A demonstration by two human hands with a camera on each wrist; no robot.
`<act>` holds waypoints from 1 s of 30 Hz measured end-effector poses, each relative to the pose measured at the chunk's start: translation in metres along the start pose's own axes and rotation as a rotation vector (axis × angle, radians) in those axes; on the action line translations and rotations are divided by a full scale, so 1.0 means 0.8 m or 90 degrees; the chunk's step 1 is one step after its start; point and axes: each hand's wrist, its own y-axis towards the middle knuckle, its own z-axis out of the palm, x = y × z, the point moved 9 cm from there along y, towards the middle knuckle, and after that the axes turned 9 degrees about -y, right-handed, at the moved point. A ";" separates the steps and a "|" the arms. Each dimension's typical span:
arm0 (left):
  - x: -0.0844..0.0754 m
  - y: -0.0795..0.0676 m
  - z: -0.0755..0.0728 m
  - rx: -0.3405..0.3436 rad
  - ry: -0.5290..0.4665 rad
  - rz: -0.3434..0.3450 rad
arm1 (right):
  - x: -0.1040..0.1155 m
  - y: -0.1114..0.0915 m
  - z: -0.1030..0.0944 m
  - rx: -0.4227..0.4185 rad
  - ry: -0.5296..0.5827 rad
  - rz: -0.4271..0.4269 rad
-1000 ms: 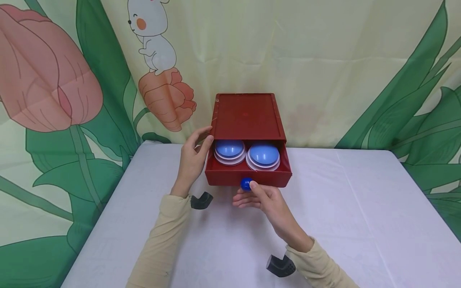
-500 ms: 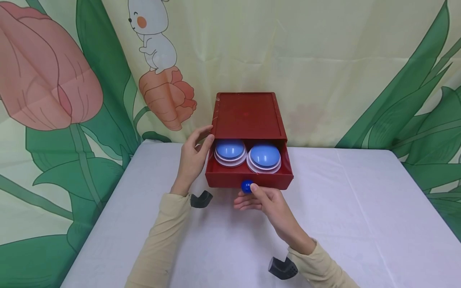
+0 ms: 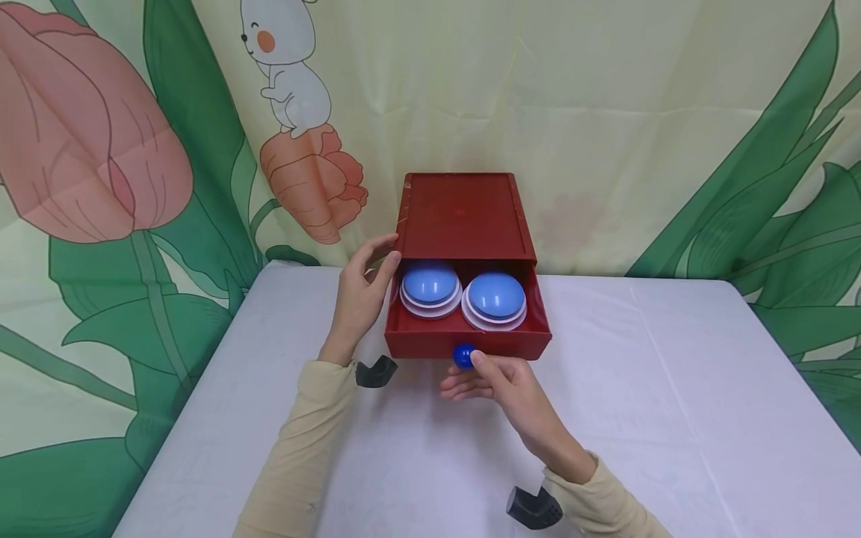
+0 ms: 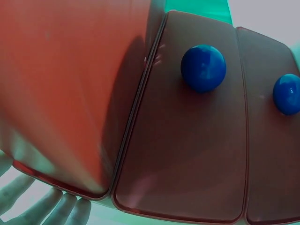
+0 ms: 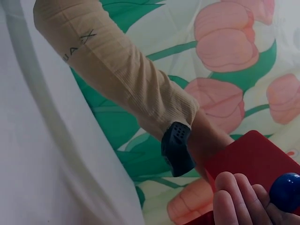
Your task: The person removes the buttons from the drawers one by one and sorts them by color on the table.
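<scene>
A red drawer cabinet [image 3: 464,217] stands at the back of the table, its top drawer [image 3: 420,345] pulled well out. Inside that drawer sit two light-blue domed items on white round bases, one on the left [image 3: 430,285] and one on the right [image 3: 496,296]. My right hand [image 3: 516,387] pinches the drawer's dark-blue round knob [image 3: 463,356] near the thumb tip, other fingers extended below it. At the cabinet's left side, my left hand [image 3: 356,299] touches it with extended fingers and thumb. The left wrist view shows closed drawer fronts with a blue knob [image 4: 203,68] each.
A white cloth covers the table [image 3: 673,388]. Behind the cabinet hangs a printed curtain [image 3: 578,134] with tulips, leaves and a rabbit on a carrot. Black camera mounts sit at the left wrist [image 3: 377,372] and right wrist [image 3: 534,508].
My right hand has drawn the top drawer farther out toward me, and the two blue domed items have come forward with it. The left hand stays at the cabinet's side.
</scene>
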 end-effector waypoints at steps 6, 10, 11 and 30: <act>0.001 0.000 0.000 -0.001 -0.004 -0.001 | -0.001 -0.003 0.001 0.005 -0.001 0.007; 0.000 0.000 0.000 -0.002 -0.005 -0.002 | 0.000 -0.006 0.003 0.010 -0.002 0.007; 0.000 0.000 0.000 -0.002 -0.006 -0.002 | 0.000 -0.007 0.003 0.012 -0.004 0.006; -0.001 0.000 0.002 -0.007 -0.001 -0.034 | -0.001 -0.012 0.000 0.017 -0.008 0.018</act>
